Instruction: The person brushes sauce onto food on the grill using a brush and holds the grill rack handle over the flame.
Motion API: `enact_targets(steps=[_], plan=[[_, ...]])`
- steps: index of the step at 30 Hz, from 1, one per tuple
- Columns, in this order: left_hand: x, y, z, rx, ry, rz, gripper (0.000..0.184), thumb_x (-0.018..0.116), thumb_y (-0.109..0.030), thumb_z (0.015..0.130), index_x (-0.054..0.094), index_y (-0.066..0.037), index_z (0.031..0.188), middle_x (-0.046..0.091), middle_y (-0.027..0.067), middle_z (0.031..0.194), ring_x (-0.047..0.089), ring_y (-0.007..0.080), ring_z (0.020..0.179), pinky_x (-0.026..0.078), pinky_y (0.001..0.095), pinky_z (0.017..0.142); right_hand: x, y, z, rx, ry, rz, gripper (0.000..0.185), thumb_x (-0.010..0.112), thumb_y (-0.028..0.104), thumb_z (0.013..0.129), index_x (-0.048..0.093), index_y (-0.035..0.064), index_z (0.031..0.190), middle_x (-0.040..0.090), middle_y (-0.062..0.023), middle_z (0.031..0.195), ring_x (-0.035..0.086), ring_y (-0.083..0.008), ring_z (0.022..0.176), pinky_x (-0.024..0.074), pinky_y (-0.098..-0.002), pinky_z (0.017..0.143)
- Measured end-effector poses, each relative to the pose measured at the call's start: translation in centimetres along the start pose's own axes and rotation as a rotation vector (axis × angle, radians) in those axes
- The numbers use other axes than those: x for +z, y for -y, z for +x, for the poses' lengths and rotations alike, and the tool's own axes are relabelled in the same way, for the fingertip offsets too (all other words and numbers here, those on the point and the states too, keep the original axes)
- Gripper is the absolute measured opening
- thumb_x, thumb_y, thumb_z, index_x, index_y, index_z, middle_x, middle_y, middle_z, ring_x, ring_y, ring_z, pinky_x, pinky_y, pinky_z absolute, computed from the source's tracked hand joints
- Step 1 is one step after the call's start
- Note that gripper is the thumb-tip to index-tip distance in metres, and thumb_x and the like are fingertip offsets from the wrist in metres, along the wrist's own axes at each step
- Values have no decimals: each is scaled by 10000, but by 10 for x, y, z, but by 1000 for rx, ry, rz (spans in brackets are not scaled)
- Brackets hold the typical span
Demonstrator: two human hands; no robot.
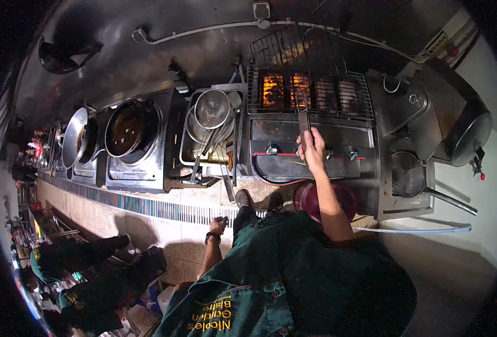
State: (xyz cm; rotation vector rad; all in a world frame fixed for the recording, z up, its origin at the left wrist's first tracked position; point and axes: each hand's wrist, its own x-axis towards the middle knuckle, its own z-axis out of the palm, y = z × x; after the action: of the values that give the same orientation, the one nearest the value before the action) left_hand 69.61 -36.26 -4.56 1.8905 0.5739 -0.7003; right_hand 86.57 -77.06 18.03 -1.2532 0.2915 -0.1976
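My right hand (pixel 312 147) is closed around the dark handle of a tool (pixel 303 119), whose far end reaches over the wire rack of the grill (pixel 338 112). Beneath the rack, two sections at the left glow orange and the ones to their right look grey. Control knobs line the grill's front, just below my right hand. My left hand (pixel 218 226) hangs low over the tiled floor, with a dark band on its wrist; its fingers look curled, but whether they hold anything is too small to make out.
Left of the grill, a tray (pixel 189 160) holds strainers (pixel 212 109) and utensils. Farther left are a wok (pixel 126 129) and other pans. A maroon bucket (pixel 338 201) stands below the grill. A long-handled strainer (pixel 408 173) is at the right. Two people in green (pixel 91 297) are at the lower left.
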Motion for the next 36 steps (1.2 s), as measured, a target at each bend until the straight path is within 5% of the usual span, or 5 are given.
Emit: enact_targets(steps=[5, 12, 36], plan=[[-2, -1, -9, -40, -50, 124, 338, 554, -370, 745, 623, -40, 719, 545, 77, 548, 527, 160, 474, 439, 316, 441, -4, -27, 1, 114, -10, -19, 267, 412, 317, 896, 419, 68, 799, 468, -30, 605, 421, -82, 398, 330, -207, 309], [-2, 3, -14, -67, -77, 153, 385, 559, -412, 736, 623, -33, 740, 569, 114, 571, 560, 201, 493, 457, 334, 468, -14, -51, 5, 220, -4, 28, 363, 394, 389, 890, 453, 41, 976, 463, -33, 594, 422, -94, 398, 337, -230, 307], [11, -9, -20, -175, -73, 145, 312, 584, -345, 714, 633, -37, 714, 590, 100, 592, 558, 189, 516, 449, 330, 489, -31, -63, 9, 437, 120, 34, 602, 346, 569, 832, 473, 30, 1068, 535, -80, 625, 514, -152, 431, 419, -259, 371]])
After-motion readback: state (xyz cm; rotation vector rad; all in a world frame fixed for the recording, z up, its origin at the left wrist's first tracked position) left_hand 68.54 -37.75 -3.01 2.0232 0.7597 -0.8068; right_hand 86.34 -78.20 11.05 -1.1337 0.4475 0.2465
